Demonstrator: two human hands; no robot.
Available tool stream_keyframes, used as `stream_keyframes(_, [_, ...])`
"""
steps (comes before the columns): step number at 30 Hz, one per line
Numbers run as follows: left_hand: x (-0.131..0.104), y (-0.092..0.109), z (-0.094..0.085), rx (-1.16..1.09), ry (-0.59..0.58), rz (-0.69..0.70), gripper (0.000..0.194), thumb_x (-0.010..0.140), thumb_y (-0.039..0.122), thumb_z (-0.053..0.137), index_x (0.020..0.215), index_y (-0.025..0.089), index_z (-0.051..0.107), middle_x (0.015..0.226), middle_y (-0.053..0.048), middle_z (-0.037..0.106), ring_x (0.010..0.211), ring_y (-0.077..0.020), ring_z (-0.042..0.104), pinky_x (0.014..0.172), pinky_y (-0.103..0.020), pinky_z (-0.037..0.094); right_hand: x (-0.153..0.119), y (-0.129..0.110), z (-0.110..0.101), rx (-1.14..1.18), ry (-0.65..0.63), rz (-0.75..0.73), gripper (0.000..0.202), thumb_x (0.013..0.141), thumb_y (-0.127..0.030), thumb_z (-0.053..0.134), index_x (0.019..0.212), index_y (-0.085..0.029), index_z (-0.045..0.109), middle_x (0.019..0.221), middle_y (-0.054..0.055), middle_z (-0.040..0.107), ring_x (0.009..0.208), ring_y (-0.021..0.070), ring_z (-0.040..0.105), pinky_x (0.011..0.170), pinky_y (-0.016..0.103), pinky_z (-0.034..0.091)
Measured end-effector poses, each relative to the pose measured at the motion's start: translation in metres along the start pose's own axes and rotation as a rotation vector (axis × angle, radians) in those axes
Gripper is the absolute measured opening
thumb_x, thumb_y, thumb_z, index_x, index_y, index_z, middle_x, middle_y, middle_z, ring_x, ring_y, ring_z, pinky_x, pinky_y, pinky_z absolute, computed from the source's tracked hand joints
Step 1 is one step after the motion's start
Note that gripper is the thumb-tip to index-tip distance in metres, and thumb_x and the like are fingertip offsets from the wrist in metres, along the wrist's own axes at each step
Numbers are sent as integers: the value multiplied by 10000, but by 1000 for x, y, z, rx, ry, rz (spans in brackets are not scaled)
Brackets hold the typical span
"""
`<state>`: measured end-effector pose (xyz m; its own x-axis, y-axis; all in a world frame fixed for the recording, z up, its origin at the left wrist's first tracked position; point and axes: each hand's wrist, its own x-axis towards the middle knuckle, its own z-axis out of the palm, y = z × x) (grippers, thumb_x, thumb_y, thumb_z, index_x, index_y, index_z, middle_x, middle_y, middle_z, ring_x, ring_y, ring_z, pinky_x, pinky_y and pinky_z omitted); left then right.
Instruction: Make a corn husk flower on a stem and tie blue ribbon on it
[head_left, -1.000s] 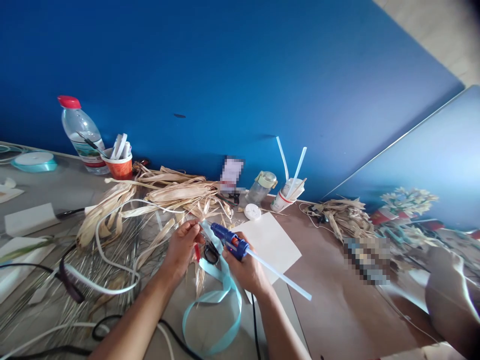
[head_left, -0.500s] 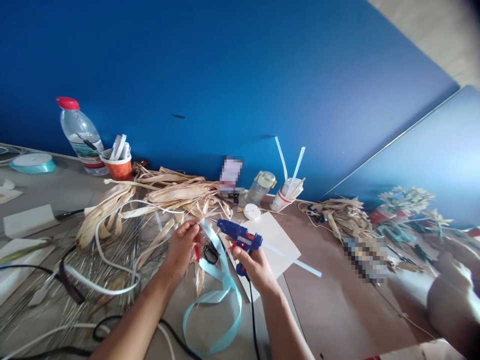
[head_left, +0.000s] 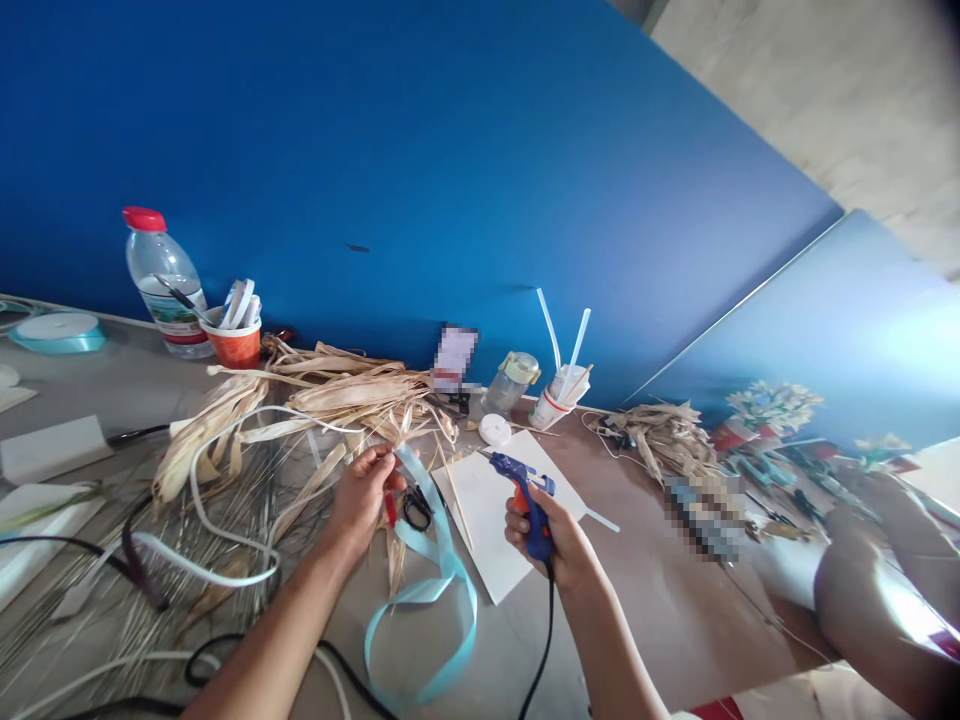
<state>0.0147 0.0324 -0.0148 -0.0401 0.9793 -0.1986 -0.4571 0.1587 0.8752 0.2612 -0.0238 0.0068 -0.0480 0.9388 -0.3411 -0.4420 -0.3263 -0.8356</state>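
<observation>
My left hand (head_left: 364, 500) is closed, its fingertips pinching the upper end of a light blue ribbon (head_left: 442, 585) by a small dried husk piece (head_left: 401, 425). The ribbon hangs in a loop down to the grey table. Black-handled scissors (head_left: 416, 508) lie just right of my left hand, partly behind the ribbon. My right hand (head_left: 551, 525) is wrapped round the handle of a blue glue gun (head_left: 529, 490), its nozzle pointing up and left over a white sheet (head_left: 499, 560). A thin stick (head_left: 456, 505) lies on the sheet's left edge.
Dried husks (head_left: 352, 385) lie along the blue partition. A bottle (head_left: 165, 290), a red cup (head_left: 236, 345), a jar (head_left: 510, 383) and a cup of glue sticks (head_left: 559, 395) stand behind. Thin wires and a white cable (head_left: 202, 570) cover the left. Another person's arm (head_left: 862, 590) is at right.
My right hand has moved right and slightly down with the glue gun, away from the ribbon, and the gun has turned more upright. My left hand stays at the ribbon's end.
</observation>
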Motion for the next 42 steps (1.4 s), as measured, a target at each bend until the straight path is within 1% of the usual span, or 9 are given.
stream_keyframes(5, [-4,5,3,-39,-53,16,338,623,392,734,834,158,611,789,-45,724,483,-88,498,515,-236,412,4,3,-23,64,-7,18,202,771,-382,637,792,-182,620,690,32,581,565,131,523,553,294,486])
stream_keyframes(9, [-4,4,2,-31,-59,17,343,631,398,731,844,153,621,783,-44,727,483,-80,497,499,-221,404,11,6,-38,164,-54,163,146,739,-261,669,833,-151,646,745,58,660,680,146,627,666,273,532])
stream_keyframes(13, [-3,2,1,-37,-64,30,330,646,396,727,844,153,624,793,-46,731,493,-75,501,512,-218,416,16,6,-47,185,-37,296,192,827,-309,614,852,-122,651,754,90,695,693,156,663,692,267,550])
stream_keyframes(22, [-3,4,2,-69,-61,3,334,618,365,741,840,152,613,772,-39,727,487,-75,498,509,-214,405,21,-7,-38,173,118,472,332,962,-384,425,1027,-115,609,634,43,642,533,125,640,496,214,541])
stream_keyframes(29, [-2,3,2,-68,-60,7,322,622,358,739,838,154,617,763,-37,725,490,-78,495,522,-223,414,19,-8,-31,2,175,476,368,972,-365,362,973,-103,621,640,64,639,473,124,605,435,208,487])
stream_keyframes(37, [-2,3,2,-56,-48,-10,295,619,362,730,815,171,619,789,-39,727,478,-86,491,483,-226,385,0,-30,-32,-691,364,119,217,820,-269,568,642,-151,607,477,1,553,430,124,537,419,208,370])
stream_keyframes(39, [-2,3,3,-47,-51,-33,278,631,347,726,827,177,625,813,-39,728,486,-87,494,480,-224,382,-6,-37,-16,-742,373,-24,127,790,-266,593,730,-173,656,558,-11,594,546,124,570,517,204,414])
stream_keyframes(40, [-2,3,3,-46,-57,-39,276,632,337,728,834,177,629,815,-40,727,493,-86,497,491,-223,390,-8,-37,-4,-813,374,-233,170,807,-303,566,768,-176,672,600,-3,610,595,134,578,568,220,434])
stream_keyframes(42, [-3,3,2,-58,-73,-33,283,621,323,742,832,168,637,788,-39,723,500,-79,498,528,-222,413,-7,-30,25,-871,255,-443,256,831,-369,521,819,-171,683,744,40,666,729,175,613,685,269,467])
